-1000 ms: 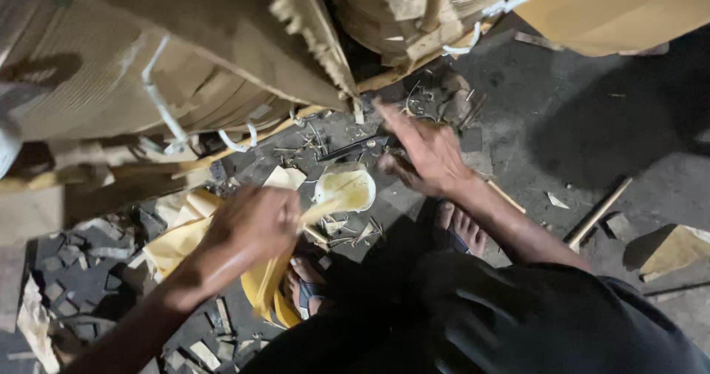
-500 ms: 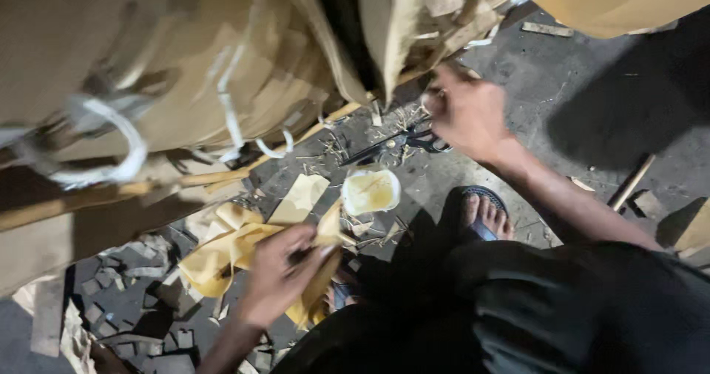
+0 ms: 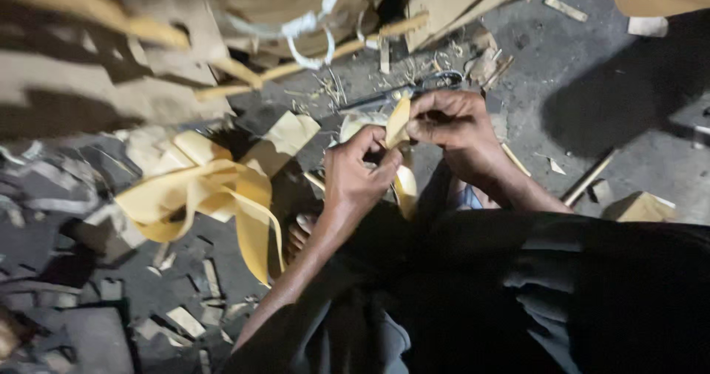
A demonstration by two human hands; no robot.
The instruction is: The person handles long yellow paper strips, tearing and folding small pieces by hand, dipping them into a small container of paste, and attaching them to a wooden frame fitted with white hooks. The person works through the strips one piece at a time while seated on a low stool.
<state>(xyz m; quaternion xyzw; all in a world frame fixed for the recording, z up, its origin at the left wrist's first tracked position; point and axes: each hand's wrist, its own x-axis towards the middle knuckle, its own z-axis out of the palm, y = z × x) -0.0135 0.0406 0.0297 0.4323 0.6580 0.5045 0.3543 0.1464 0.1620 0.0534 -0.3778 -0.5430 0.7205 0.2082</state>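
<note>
Above the person's lap, the left hand (image 3: 359, 170) and right hand (image 3: 451, 126) both pinch a yellow strip (image 3: 399, 122), fingers closed on it. Beyond lie scissors (image 3: 414, 91) on the floor (image 3: 592, 71), then stacked cardboard (image 3: 111, 63).

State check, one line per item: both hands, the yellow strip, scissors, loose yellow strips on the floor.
left hand: closed, pinching the yellow strip
right hand: closed, gripping the strip's upper end
yellow strip: held upright between both hands, off the floor
scissors: lying on the floor, untouched; blades blurred
loose yellow strips: tangled heap on the floor, unheld
</note>
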